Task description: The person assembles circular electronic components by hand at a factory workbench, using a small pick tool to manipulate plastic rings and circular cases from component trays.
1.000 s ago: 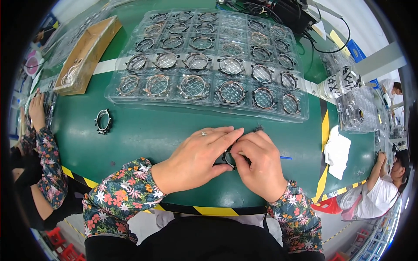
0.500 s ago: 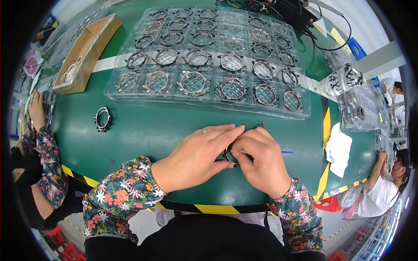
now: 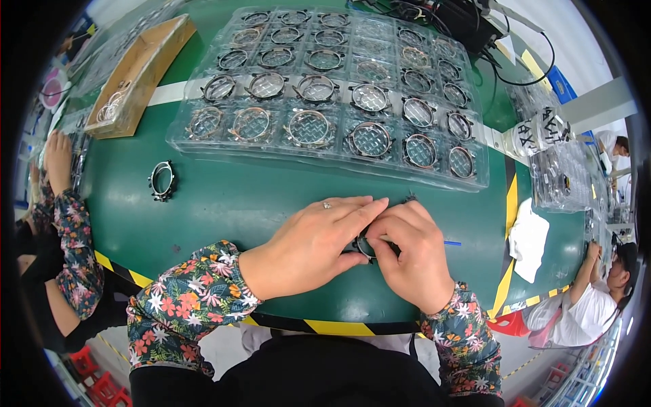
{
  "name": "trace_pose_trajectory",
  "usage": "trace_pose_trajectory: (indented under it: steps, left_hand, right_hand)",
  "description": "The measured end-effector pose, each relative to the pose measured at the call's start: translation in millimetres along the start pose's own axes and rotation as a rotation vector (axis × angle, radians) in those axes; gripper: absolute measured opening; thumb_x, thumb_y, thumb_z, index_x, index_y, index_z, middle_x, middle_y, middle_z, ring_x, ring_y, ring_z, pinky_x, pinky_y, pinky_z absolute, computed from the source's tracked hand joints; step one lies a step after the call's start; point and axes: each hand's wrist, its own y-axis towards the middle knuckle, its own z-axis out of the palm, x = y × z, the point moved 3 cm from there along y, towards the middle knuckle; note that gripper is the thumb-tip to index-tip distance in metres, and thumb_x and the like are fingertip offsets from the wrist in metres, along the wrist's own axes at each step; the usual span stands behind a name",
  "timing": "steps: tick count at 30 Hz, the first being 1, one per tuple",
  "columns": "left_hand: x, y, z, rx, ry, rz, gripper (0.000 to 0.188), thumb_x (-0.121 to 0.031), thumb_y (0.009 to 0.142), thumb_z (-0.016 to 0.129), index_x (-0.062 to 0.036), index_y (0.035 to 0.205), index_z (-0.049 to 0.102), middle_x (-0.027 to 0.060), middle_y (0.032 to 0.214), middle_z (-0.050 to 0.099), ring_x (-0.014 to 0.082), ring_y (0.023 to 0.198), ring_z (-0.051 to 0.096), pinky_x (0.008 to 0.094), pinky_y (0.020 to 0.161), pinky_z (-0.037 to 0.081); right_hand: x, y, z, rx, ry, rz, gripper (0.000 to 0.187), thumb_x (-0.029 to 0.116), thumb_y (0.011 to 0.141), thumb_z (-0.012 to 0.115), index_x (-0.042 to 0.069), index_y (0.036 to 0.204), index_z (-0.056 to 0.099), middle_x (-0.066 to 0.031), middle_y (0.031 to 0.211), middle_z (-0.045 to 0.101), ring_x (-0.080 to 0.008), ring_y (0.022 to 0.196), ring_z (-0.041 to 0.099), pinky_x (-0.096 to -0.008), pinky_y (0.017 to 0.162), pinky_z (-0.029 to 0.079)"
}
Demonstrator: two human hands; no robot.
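In front of me on the green table, my left hand is closed around the edge of a dark round watch case, thumb on the near side and fingers over the far side. My right hand is bent over the same case from the right, thumb and forefinger pinched at its rim. Whatever small part may be between those fingertips is hidden. A thin blue stick shows just beyond the right hand; whether it is held or lies on the table I cannot tell. Another black watch case stands alone at the left.
A clear plastic tray with rows of watch cases spans the far side. A brown box with rings stands far left. At the right are a white cloth, a white tape roll and stacked trays. People sit at both sides.
The whole view has turned slightly. Both hands stay at the watch case in nearly the same hold, with the right fingers bent a little differently over its rim.
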Motion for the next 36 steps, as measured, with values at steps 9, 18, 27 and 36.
trace_pose_trajectory:
  steps: [9,18,27,36]
  left_hand:
    - [0.2,1.1,0.7,0.006,-0.013,0.004,0.079,-0.013,0.072,0.08,-0.007,0.142,0.045,0.0168,0.133,0.056,0.0347,0.118,0.056,0.0424,0.097,0.048]
    - [0.2,0.5,1.0,0.0,-0.003,0.008,0.078,-0.012,0.072,0.08,-0.0071,0.142,0.045,0.0165,0.132,0.056,0.0348,0.118,0.057,0.0424,0.097,0.048]
    - [0.6,0.4,0.3,0.014,0.011,-0.004,0.077,-0.013,0.073,0.08,-0.0069,0.141,0.045,0.0166,0.132,0.057,0.0349,0.118,0.057,0.0426,0.097,0.048]
    - [1.1,1.1,0.3,0.021,-0.007,-0.006,0.076,-0.014,0.073,0.08,-0.0086,0.141,0.046,0.0158,0.132,0.057,0.0343,0.117,0.057,0.0426,0.096,0.049]
  right_hand:
    - [-4.9,3.7,-3.2,0.089,0.081,0.016,0.014,-0.007,0.07,0.066,0.002,0.079,0.063,-0.0095,0.08,0.062,-0.0306,0.076,0.056,-0.0377,0.068,0.046]
    - [-3.6,3.3,-4.4,0.126,0.1,0.01,0.014,-0.007,0.07,0.066,0.003,0.079,0.063,-0.0092,0.08,0.062,-0.0298,0.076,0.056,-0.0369,0.069,0.046]
    - [-2.5,2.6,-5.1,0.111,0.102,0.005,0.014,-0.007,0.069,0.066,0.003,0.08,0.063,-0.0089,0.081,0.062,-0.0301,0.077,0.056,-0.0368,0.069,0.046]
    - [-1.0,1.8,-2.4,0.052,0.045,-0.005,0.015,-0.007,0.069,0.067,0.002,0.079,0.062,-0.0088,0.08,0.062,-0.0308,0.075,0.055,-0.0377,0.067,0.046]
